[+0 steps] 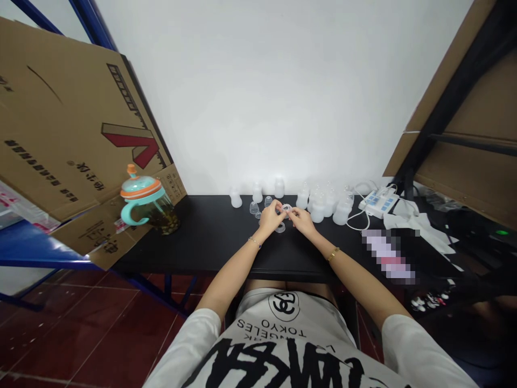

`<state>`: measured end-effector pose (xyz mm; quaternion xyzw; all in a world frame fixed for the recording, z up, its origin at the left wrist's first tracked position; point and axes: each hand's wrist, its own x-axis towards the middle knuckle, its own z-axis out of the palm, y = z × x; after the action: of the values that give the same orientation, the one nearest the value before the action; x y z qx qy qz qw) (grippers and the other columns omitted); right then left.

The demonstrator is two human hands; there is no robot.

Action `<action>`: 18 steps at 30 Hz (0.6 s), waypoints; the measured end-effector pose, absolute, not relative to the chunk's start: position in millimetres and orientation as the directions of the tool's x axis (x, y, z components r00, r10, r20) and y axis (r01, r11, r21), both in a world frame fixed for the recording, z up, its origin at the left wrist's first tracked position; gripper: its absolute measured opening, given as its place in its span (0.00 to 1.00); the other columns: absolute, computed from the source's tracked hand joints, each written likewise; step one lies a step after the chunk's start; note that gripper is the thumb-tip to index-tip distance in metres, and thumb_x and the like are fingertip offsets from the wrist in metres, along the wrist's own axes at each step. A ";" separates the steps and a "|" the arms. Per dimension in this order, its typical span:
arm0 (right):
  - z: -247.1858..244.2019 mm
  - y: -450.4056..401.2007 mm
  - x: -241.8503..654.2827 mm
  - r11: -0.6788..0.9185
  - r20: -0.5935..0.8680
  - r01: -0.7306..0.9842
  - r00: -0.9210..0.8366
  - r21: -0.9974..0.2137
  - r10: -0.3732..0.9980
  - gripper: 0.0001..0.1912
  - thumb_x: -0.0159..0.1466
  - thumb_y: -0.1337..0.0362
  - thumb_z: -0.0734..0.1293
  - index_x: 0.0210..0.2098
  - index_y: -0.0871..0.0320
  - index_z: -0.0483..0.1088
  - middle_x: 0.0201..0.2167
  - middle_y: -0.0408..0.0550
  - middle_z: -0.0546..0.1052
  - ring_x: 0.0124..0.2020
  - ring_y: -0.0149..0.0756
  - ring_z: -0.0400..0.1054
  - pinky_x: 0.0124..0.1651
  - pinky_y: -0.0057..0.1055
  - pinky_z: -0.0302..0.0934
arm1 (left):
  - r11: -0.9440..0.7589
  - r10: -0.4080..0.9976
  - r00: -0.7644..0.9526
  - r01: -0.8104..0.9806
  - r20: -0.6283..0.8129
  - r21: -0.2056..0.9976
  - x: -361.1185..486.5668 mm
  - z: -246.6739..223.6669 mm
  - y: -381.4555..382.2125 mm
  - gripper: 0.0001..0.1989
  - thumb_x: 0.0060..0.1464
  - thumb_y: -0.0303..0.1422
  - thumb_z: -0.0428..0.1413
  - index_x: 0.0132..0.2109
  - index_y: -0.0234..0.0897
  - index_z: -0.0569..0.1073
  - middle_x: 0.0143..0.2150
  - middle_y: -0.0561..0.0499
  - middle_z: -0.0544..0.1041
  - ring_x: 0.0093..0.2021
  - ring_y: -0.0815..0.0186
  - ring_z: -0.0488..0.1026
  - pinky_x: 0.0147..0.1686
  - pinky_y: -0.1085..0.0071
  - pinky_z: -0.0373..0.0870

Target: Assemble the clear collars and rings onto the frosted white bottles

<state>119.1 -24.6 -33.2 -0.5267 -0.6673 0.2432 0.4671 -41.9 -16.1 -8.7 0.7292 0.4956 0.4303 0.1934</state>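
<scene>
Over the black table, the fingers of my left hand and my right hand are closed on opposite sides of a small translucent plastic ring. My fingertips partly cover it. Just beneath, another clear ring-shaped part lies on the table between my hands. Beyond my left hand stand clear dome-shaped caps. Against the wall, three frosted white bottles stand spaced apart. Past my right hand is a cluster of several more white bottles, some with clear tops.
To the left, a lidded teal-and-orange jug with dark liquid stands by a large cardboard box. On the right are a white power strip with cables, white paper and a pixelated flat object. A white wall borders the table's back.
</scene>
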 end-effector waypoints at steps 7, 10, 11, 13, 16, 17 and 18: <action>-33.5 -24.3 119.4 0.330 0.370 0.479 -0.013 -0.813 0.929 0.16 0.65 0.51 0.63 0.29 0.56 0.70 0.20 0.41 0.73 0.19 0.33 0.68 0.26 0.28 0.60 | -0.448 0.882 0.141 0.545 0.449 0.709 -42.2 -9.4 -16.3 0.07 0.55 0.34 0.60 0.40 0.41 0.71 0.36 0.54 0.79 0.32 0.67 0.74 0.33 0.72 0.63; -34.5 -23.5 119.7 0.329 0.369 0.481 -0.013 -0.812 0.929 0.17 0.65 0.50 0.63 0.29 0.56 0.71 0.21 0.41 0.74 0.19 0.33 0.68 0.26 0.28 0.60 | -0.432 0.889 0.137 0.561 0.436 0.706 -42.0 -9.2 -16.3 0.07 0.55 0.33 0.60 0.41 0.41 0.71 0.36 0.54 0.79 0.33 0.66 0.74 0.33 0.72 0.63; -34.9 -23.1 119.9 0.329 0.368 0.482 -0.013 -0.812 0.930 0.17 0.65 0.50 0.63 0.29 0.56 0.71 0.21 0.42 0.74 0.19 0.33 0.68 0.26 0.28 0.60 | -0.428 0.891 0.135 0.565 0.433 0.705 -41.9 -9.3 -16.3 0.07 0.55 0.33 0.60 0.41 0.41 0.71 0.36 0.54 0.79 0.32 0.66 0.74 0.33 0.72 0.63; -35.6 -22.3 120.0 0.329 0.369 0.483 -0.013 -0.811 0.929 0.16 0.65 0.51 0.63 0.28 0.56 0.71 0.21 0.42 0.74 0.19 0.34 0.68 0.26 0.28 0.60 | -0.428 0.891 0.136 0.568 0.432 0.703 -41.7 -9.8 -15.9 0.07 0.55 0.33 0.60 0.41 0.41 0.71 0.36 0.54 0.79 0.32 0.67 0.74 0.33 0.72 0.63; -36.2 -21.5 120.1 0.331 0.372 0.484 -0.011 -0.810 0.928 0.16 0.65 0.52 0.63 0.28 0.56 0.71 0.21 0.43 0.74 0.20 0.34 0.68 0.26 0.28 0.60 | -0.437 0.888 0.143 0.562 0.438 0.702 -41.6 -10.6 -15.1 0.07 0.54 0.32 0.60 0.40 0.41 0.71 0.36 0.54 0.79 0.31 0.67 0.74 0.32 0.72 0.62; -36.3 -21.4 120.1 0.331 0.373 0.484 -0.010 -0.810 0.928 0.16 0.65 0.52 0.63 0.28 0.56 0.71 0.21 0.43 0.74 0.20 0.34 0.68 0.26 0.28 0.60 | -0.439 0.887 0.144 0.560 0.439 0.702 -41.6 -10.8 -14.8 0.07 0.54 0.32 0.60 0.40 0.41 0.71 0.36 0.54 0.79 0.32 0.67 0.74 0.32 0.72 0.62; -36.4 -21.3 120.1 0.331 0.373 0.483 -0.010 -0.810 0.928 0.16 0.65 0.51 0.63 0.28 0.56 0.71 0.21 0.43 0.74 0.20 0.34 0.68 0.26 0.28 0.60 | -0.440 0.887 0.146 0.560 0.439 0.702 -41.7 -10.9 -14.5 0.07 0.54 0.32 0.60 0.40 0.41 0.71 0.36 0.54 0.79 0.32 0.67 0.74 0.32 0.73 0.62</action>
<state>120.1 -21.3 -36.4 -0.5269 -0.6694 0.2382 0.4664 -41.7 -14.5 -10.9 0.7324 0.4938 0.4282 0.1907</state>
